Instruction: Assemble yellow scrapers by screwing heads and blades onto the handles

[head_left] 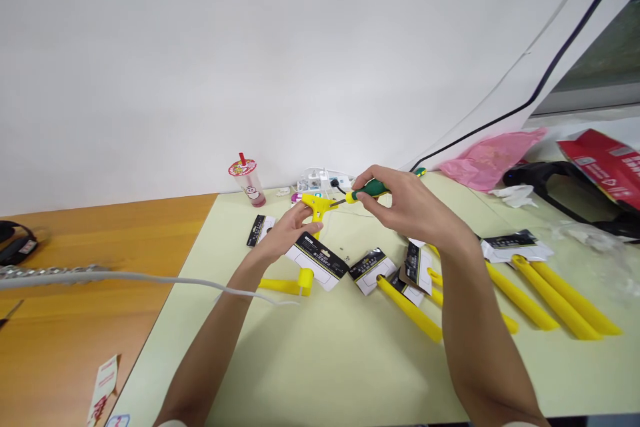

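My left hand [293, 232] is closed around a yellow plastic T-shaped part [317, 205], held above the pale table. In my right hand [400, 203] is a green and yellow screwdriver [375, 189], its shaft tilted down to the left with the tip at the right end of the yellow part. Whether the tip sits in a screw is too small to tell. Below my hands lies a black and white packaging card [320, 260]. Close to my left forearm rests another yellow piece with a round end [306, 280]. Tiny metal bits [346, 258] lie near the card.
Several yellow handles [413, 310] with cards spread out on the right. A drink cup [250, 183] with a straw stands by the wall, left of a power strip [320, 180]. A pink bag [493, 160] lies at back right. A grey cable [150, 277] crosses the left foreground.
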Tool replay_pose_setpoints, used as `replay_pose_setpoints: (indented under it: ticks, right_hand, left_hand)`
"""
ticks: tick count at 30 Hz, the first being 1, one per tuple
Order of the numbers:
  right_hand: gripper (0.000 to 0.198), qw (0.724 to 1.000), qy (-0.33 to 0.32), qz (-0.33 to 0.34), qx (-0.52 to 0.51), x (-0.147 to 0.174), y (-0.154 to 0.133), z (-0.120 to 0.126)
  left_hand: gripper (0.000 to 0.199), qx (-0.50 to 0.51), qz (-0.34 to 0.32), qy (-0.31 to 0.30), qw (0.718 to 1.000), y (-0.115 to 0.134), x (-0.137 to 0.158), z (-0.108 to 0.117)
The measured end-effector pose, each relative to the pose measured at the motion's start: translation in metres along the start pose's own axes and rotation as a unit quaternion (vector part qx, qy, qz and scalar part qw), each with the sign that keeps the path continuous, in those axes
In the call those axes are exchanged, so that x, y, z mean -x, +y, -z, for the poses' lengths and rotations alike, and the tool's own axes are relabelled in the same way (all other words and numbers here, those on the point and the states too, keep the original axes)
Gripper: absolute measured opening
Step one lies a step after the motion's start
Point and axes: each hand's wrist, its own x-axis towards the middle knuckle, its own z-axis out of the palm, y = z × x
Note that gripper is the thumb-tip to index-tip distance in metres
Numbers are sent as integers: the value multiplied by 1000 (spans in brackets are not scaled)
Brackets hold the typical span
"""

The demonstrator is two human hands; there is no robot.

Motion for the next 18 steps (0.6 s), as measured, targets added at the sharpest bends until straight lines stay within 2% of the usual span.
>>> replay_pose_setpoints:
  ticks: [5,7,10,12,16,18]
  right_hand:
    - [20,997,-57,52,22,6,6,4]
    - [20,997,-33,47,43,6,7,2]
    - [31,996,20,-27,77,2,7,-3]
    - [37,995,33,-53,75,-1,6,-5]
    - [24,999,34,-3,26,-4,5,-7]
    - [25,999,45,5,17,-5,6,-11]
  left_hand:
    - [74,14,11,15,1000,1,0,3]
    - [75,14,7,20,1000,2,0,4]
    - [75,6,1,19,1000,3,1,5]
    - [75,0,-2,23,1000,3,1,6]
    - [75,12,10,28,999,2,2,8]
    - [75,18,19,30,999,1,2,10]
